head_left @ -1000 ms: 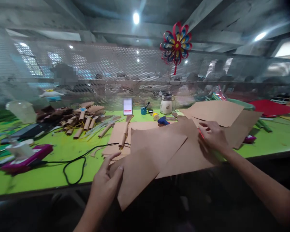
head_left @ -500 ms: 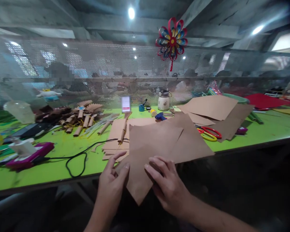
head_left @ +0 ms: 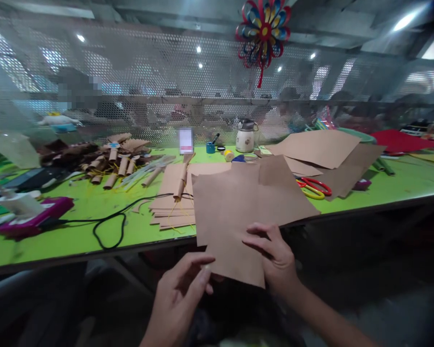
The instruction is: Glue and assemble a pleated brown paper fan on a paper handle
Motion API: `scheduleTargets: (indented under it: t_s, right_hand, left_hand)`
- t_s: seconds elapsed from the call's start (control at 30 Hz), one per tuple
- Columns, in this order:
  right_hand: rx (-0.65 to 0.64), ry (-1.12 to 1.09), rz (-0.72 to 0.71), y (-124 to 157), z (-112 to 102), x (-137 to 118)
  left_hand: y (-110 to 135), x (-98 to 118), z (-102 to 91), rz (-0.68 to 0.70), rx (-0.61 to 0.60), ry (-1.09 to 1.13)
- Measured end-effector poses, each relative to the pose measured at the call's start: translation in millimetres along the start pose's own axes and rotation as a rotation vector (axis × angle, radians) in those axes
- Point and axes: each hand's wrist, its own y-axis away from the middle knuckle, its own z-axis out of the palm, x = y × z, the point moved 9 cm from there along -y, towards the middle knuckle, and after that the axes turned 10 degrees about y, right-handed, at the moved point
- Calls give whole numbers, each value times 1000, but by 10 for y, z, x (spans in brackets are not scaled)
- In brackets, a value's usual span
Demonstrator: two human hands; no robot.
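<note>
A sheet of brown kraft paper hangs over the table's front edge toward me. More brown paper lies beneath and to its right, and I cannot tell where one sheet ends. At the sheet's lower left corner, my left hand has thumb and index finger closed on the edge. My right hand grips the sheet's right side, with fingers on top and the thumb hidden underneath. To the left is a stack of lighter brown sheets, with a rolled paper piece lying across it.
Red and yellow scissors lie right of the sheet, beside large brown sheets. Rolled paper pieces are heaped at the left. A black cable runs from a purple power strip. Behind stand a jug and a phone.
The sheet has turned, so its bottom shows an edge instead of a downward point. My left hand has moved right and down, my right hand to the right. The view has tilted down.
</note>
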Motion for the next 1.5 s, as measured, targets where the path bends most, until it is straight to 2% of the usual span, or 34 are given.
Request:
scheduleTargets:
  t_s: [0.13, 0.2, 0.4, 0.47, 0.6, 0.7, 0.83, 0.93, 1.07, 1.17, 1.33, 1.43, 1.5]
  right_hand:
    - [7, -99, 105, 17, -112, 37]
    - [9, -126, 153, 6, -161, 36]
    - [2, -197, 425, -28, -141, 267]
    - [-15, -218, 507, -46, -92, 363]
    - [-33, -281, 640, -61, -12, 500]
    - [5, -360, 726, -37, -9, 561]
    - [23, -316, 710, -56, -77, 562]
    - [101, -191, 646, -66, -211, 564]
    - [125, -115, 616, -21, -287, 576]
    - [118, -210, 675, 16, -307, 581]
    - [-61, -467, 825, 39, -147, 512]
    - [-57, -516, 749, -67, -162, 411]
    - [-44, -448, 652, -184, -226, 324]
  left_hand:
    - [74, 7, -1, 15, 36, 51]
    - [58, 12, -21, 51, 30, 9]
    - [-175, 384, 105, 402, -130, -369]
    - [-357, 410, 223, 389, -196, -420]
    - [-695, 168, 508, 175, -345, -288]
    - [-807, 81, 533, 215, -236, -365]
    - [-801, 36, 505, 240, -154, -420]
    - [-791, 40, 504, 236, -153, -457]
    - [-776, 85, 505, 261, -145, -458]
    - [-730, 102, 484, 259, -125, -410]
    - [-631, 98, 411, 271, -71, -336]
    - [-595, 196, 432, 351, -100, -313]
    - [-560, 353, 492, 461, -163, -274]
